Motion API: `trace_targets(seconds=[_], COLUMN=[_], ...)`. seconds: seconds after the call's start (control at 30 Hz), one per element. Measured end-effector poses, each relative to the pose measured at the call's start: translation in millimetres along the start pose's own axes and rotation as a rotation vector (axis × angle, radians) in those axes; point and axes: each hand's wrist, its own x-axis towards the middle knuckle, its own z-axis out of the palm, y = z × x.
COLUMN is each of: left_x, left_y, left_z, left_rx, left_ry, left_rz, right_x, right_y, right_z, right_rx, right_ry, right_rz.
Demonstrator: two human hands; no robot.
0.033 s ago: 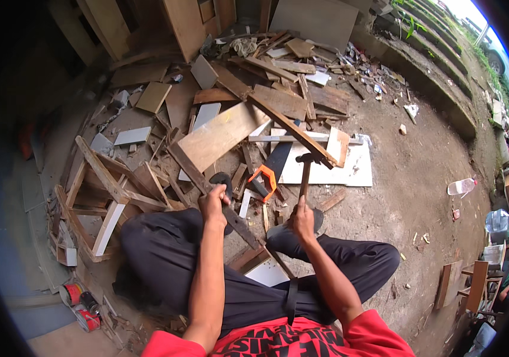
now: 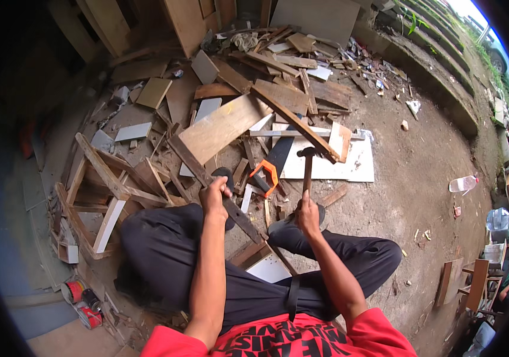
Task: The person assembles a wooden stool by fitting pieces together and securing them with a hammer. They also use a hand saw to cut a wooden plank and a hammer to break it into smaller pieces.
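Person seated on the ground, legs bent, offcuts all around. Left hand [image 2: 214, 197] curled around a dark wooden strip [image 2: 239, 218], which slants from beside the pale wood panel [image 2: 223, 132] down toward the gap between the legs; grip falls around mid-length, next to the left foot's dark shoe [image 2: 223, 175]. Right hand [image 2: 308, 215] wrapped about the lower handle of a hammer [image 2: 307, 174], dark head up, near the lower end of a second, reddish-brown strip [image 2: 293, 121]; whether head and wood touch, cannot tell. Panel's near end meets the held strip; any fastening there not visible. Handling, by judgement: strip stiff and fairly light, rough-edged, likely to give splinters or hidden nail points; best held across its narrow width, mid-length, fingers clear of the ends. If the panel is joined on, expect the load to pull toward the far side and the strip to twist in the grip. Hammer surely head-heavy, handle rigid; hold low for swing, higher for control. Close by: handsaw with orange handle [image 2: 267, 178], its dark blade lying over a white board [image 2: 331, 169]. At left, a broken wooden frame [image 2: 107, 163]; off to the right, a clear plastic bottle [image 2: 462, 185] on its side on the dirt.
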Motion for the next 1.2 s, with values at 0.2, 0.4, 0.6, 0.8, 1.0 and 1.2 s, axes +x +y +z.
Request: trace_targets(seconds=[0.2,0.4,0.6,0.8,1.0,1.2], left_x=[-6,-2,-37,-82,-127,-123], left_y=[1,-11,25,87,124,142], left_z=[30,25,29,35,37,36], left_rx=[0.057,0.267,0.518,0.841,0.832,0.649], left_ry=[-0.005,-0.020,-0.155,-0.248,-0.353,-0.337], left_rz=[0.044,0.181,0.381,0.528,0.464,0.572], right_x=[21,4,45,82,132,150], right_y=[-16,8,24,38,-64,-98], right_z=[2,11,-16,-33,-10,-40], right_rx=[-0.019,-0.371,-0.416,-0.794,-0.477,-0.128], right_ry=[0.017,0.113,0.385,0.722,0.571,0.400], right_rz=[-0.100,-0.226,-0.369,-0.519,-0.839,-0.478])
